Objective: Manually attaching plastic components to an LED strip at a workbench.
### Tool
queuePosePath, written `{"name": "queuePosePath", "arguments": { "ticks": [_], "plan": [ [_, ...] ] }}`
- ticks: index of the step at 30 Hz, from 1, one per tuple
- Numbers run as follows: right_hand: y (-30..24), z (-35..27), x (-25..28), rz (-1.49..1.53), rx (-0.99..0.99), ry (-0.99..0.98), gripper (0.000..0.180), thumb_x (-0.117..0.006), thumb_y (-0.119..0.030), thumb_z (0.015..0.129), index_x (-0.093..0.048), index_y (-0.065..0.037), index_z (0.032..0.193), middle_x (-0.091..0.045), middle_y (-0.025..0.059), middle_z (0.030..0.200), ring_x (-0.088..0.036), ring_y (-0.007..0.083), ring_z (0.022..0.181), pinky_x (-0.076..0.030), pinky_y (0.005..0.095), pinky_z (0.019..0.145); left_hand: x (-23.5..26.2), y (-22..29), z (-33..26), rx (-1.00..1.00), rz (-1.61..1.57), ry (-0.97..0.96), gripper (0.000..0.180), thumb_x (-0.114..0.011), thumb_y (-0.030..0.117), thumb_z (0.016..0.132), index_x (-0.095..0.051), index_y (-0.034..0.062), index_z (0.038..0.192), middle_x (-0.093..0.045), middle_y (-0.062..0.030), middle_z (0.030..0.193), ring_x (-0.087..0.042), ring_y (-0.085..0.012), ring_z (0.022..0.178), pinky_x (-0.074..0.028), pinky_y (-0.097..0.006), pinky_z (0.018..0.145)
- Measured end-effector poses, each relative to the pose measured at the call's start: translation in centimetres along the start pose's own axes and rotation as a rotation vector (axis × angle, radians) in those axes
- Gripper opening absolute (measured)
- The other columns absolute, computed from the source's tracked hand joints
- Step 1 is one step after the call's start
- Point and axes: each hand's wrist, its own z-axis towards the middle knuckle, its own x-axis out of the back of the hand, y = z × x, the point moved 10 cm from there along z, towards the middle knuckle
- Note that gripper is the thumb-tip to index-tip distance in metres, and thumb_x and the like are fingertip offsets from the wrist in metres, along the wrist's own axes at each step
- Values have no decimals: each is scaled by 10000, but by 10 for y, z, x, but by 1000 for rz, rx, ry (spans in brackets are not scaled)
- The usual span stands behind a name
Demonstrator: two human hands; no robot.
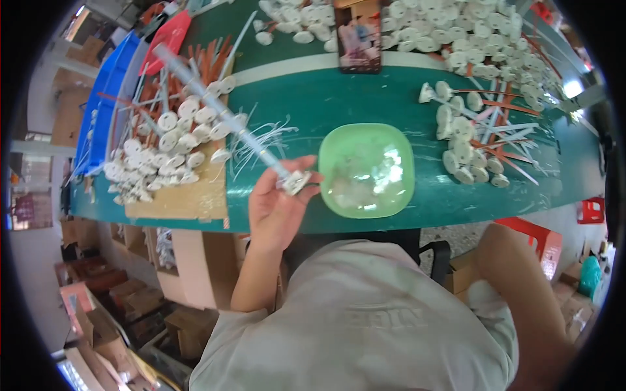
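Observation:
My left hand (pixel 272 212) is raised over the table's near edge, its fingers closed around the white head of a disc-headed piece with a long translucent stem (pixel 238 130). The stem slants up and away to the left. Just right of my fingertips sits a light green bowl (pixel 324 192) with shiny, clear contents I cannot make out. On the left lies a heap of similar white disc-headed pieces (pixel 167 141) with orange and pale strips, partly on cardboard (pixel 207 207). My right forearm (pixel 531 287) shows at the lower right, but its hand is out of view.
The green table (pixel 280 91) carries another pile of white disc-headed pieces (pixel 461 146) at right and a larger one (pixel 482 39) at the back. A phone (pixel 358 49) stands at the back middle. A blue bin (pixel 107 104) lines the far left; thin white strands (pixel 261 140) lie nearby.

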Motion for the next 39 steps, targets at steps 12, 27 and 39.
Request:
{"name": "queuePosePath", "arguments": {
  "ticks": [12, 27, 39],
  "plan": [
    [116, -207, -158, -320, -810, -1003, 407, -768, -90, 755, -659, -65, 1146, -659, 132, 1118, -632, 316, 965, -540, 396, 821, 13, -13, -5, -86, 318, 11, 488, -733, 238, 920, -554, -14, 1297, -614, -169, 1216, -626, -257, 1028, -506, -405, 902],
    [128, -216, -166, -335, -767, -967, 143, -762, -78, 726, -712, -69, 860, -677, 48, 860, -647, 256, 823, -532, 379, 698, -3, -7, -6, -97, 336, -63, 477, -723, 134, 886, -563, -53, 1295, -637, -193, 1223, -634, -249, 1088, -501, -385, 945],
    [132, -202, -145, -331, -849, -720, 144, -741, -34, 805, -732, -45, 948, -683, 110, 821, -657, 273, 734, -502, 372, 606, -24, -5, 6, -115, 305, -110, 498, -712, 15, 853, -550, -73, 1315, -644, -180, 1238, -621, -251, 1171, -480, -383, 1009]
  ]
}}
